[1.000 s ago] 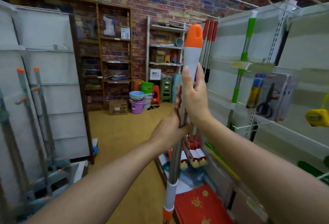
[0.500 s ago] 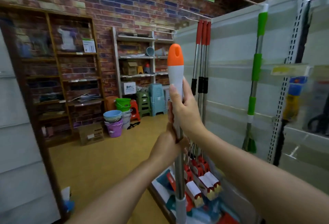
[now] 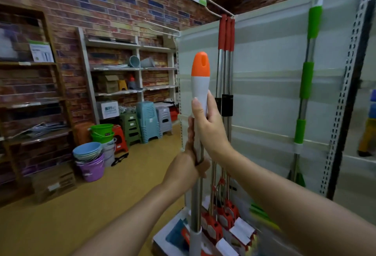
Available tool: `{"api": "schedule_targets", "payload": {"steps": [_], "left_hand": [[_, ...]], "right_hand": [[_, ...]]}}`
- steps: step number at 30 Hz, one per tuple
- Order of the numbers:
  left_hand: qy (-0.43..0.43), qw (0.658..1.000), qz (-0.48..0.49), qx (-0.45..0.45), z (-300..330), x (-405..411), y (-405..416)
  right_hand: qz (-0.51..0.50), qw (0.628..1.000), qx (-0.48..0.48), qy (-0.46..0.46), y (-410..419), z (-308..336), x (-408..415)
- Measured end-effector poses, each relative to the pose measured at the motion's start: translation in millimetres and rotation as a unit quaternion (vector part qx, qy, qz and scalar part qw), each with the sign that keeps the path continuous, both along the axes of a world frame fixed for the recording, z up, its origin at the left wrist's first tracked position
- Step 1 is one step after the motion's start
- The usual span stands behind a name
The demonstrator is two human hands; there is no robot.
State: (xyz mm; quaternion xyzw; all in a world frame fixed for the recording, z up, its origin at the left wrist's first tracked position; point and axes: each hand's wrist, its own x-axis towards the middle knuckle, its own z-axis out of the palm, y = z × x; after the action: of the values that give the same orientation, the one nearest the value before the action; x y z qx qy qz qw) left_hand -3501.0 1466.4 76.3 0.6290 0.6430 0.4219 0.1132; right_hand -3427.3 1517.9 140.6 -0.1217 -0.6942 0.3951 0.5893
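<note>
The mop pole point(image 3: 200, 91) has an orange cap, a white grip below it and a bare silver shaft that ends lower down in a pale grey collar. Just right of the mop pole hang the red-gripped poles point(image 3: 226, 32), with silver shafts and black bands. At their feet are red heads point(image 3: 212, 226) with white labels. Further right of it, the green-sleeved pole point(image 3: 307, 80) shows bright green on silver. Behind these stands a white panel point(image 3: 264, 93). Left of the mop pole are a brick wall point(image 3: 101, 7) patterned in red, brown and blue, pale blue stools point(image 3: 147, 121), green buckets point(image 3: 101, 130), a purple bucket point(image 3: 92, 169) and an ochre floor point(image 3: 81, 205).
</note>
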Motion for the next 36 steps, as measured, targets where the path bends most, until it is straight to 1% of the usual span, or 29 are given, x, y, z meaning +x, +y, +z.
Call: {"api": "schedule_targets", "payload": {"steps": [2,4,6,9,13,16,20,23,27,28,31,33,34,36], "left_hand": [[0.004,1.0,-0.003,0.0,-6.0,-24.9,18.2],[-0.01,1.0,-0.005,-0.007,-8.8,-51.9,42.1],[-0.014,1.0,-0.004,-0.007,-6.2,-78.3,67.5],[-0.029,0.999,-0.025,0.019,1.5,-111.5,104.6],[-0.02,0.996,-0.062,0.055,18.5,-145.1,143.0],[-0.005,0.996,-0.073,0.053,22.3,-172.3,167.0],[-0.075,0.987,-0.129,0.062,21.8,-215.8,195.3],[-0.047,0.989,-0.12,0.067,18.4,-249.5,215.4],[-0.124,0.974,-0.188,-0.006,23.1,-289.3,242.8],[-0.115,0.974,-0.193,-0.01,25.5,-298.7,248.9],[-0.044,0.981,-0.186,0.028,34.3,-325.2,261.5],[-0.012,0.981,-0.185,0.057,41.0,-342.4,269.9],[-0.02,0.978,-0.199,0.052,44.1,-350.1,278.0],[-0.062,0.971,-0.229,0.025,48.4,-363.6,294.7]], "right_hand": [[0.001,1.0,0.0,-0.007,22.3,-9.4,-25.3],[-0.002,1.0,-0.003,-0.015,45.2,-11.4,-51.2],[-0.005,1.0,-0.005,-0.018,67.6,-6.2,-75.9],[-0.023,1.0,0.003,-0.016,97.9,7.6,-108.7],[-0.038,0.999,0.002,-0.002,133.5,23.4,-142.4],[-0.055,0.998,-0.003,-0.002,160.0,27.7,-171.3],[-0.085,0.996,0.003,-0.012,186.4,27.5,-215.4],[-0.108,0.994,0.005,-0.006,203.9,21.8,-250.6],[-0.165,0.986,-0.003,0.016,222.5,20.4,-292.2],[-0.177,0.984,-0.003,0.019,226.5,22.7,-301.5],[-0.209,0.978,-0.004,0.021,235.7,32.8,-325.4],[-0.226,0.974,0.003,0.027,241.0,40.2,-340.0],[-0.233,0.972,0.006,0.031,244.0,43.7,-347.0],[-0.256,0.966,0.011,0.037,249.8,50.7,-360.7]]}}
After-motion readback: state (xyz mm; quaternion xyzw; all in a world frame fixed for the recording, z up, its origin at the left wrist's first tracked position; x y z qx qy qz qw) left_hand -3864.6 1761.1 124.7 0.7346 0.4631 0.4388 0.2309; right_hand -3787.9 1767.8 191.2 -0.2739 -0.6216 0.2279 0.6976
